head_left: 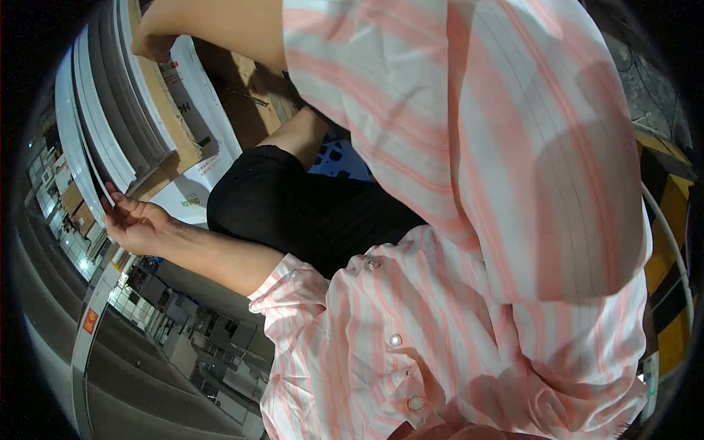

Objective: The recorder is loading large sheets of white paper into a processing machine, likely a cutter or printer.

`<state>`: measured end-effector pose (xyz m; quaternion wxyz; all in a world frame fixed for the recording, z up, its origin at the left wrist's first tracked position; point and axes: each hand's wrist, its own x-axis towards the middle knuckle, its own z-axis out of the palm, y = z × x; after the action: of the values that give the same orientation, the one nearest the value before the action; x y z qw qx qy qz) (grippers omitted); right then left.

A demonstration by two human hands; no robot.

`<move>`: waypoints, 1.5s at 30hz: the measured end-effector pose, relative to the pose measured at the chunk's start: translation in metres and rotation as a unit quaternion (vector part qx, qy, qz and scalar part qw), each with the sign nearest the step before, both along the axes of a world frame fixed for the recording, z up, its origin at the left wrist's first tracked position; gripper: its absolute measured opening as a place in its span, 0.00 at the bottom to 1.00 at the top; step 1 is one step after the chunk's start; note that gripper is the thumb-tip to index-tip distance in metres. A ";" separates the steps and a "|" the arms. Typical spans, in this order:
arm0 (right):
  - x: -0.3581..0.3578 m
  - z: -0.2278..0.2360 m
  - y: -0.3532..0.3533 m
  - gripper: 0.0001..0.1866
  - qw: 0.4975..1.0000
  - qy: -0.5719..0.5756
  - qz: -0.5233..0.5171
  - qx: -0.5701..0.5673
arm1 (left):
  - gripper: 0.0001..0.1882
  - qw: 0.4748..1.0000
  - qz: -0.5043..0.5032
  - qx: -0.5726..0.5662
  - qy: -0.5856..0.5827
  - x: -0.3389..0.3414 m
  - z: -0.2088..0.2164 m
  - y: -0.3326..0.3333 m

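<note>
My left hand is at the near end of a stack of long strips, its fingers closed round the end of a thin white strip. Beside that strip lie more white strips and grey ones, layered side by side. A tan board borders the stack on its right. My right arm reaches across the top of the view, and my right hand rests by the far part of the tan board. Its fingers look curled, but they are mostly hidden, and what they hold does not show.
A white printed sheet lies under the tan board, next to brown wooden boards. A blue patterned surface shows past my knee. At the right are a yellow-and-black striped part and a pale cable. Workshop equipment fills the lower-left background.
</note>
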<state>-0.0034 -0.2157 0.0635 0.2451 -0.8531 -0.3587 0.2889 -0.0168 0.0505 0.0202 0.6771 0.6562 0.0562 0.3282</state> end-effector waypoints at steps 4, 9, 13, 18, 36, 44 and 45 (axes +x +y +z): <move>0.060 -0.044 -0.038 0.17 0.999 0.028 -0.002 -0.016 | 0.18 0.999 -0.004 -0.044 0.003 0.002 -0.012 -0.015; 0.073 -0.055 0.023 0.17 0.999 0.002 0.021 -0.027 | 0.16 0.999 0.023 -0.034 -0.018 0.004 0.002 -0.007; 0.144 -0.154 0.030 0.18 0.995 -0.066 0.067 -0.027 | 0.13 0.993 0.108 -0.045 -0.004 0.013 -0.013 -0.032; 0.180 -0.167 0.060 0.18 0.958 -0.189 0.189 -0.100 | 0.09 0.982 0.147 -0.117 -0.020 0.010 -0.028 -0.039; 0.184 -0.194 0.038 0.20 0.977 -0.097 0.181 -0.050 | 0.12 0.979 0.125 -0.161 0.030 0.007 -0.029 -0.054; 0.183 -0.195 0.025 0.18 0.975 -0.115 0.185 -0.033 | 0.13 0.980 0.093 -0.173 0.013 0.012 -0.042 -0.050; 0.181 -0.186 0.023 0.17 0.977 -0.135 0.168 0.008 | 0.13 0.980 0.093 -0.173 0.018 0.012 -0.041 -0.053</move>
<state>0.1771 -0.1931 -0.1229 0.1494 -0.8100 -0.5287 0.2050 -0.0043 -0.0024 -0.0209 0.7456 0.5269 0.1851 0.3635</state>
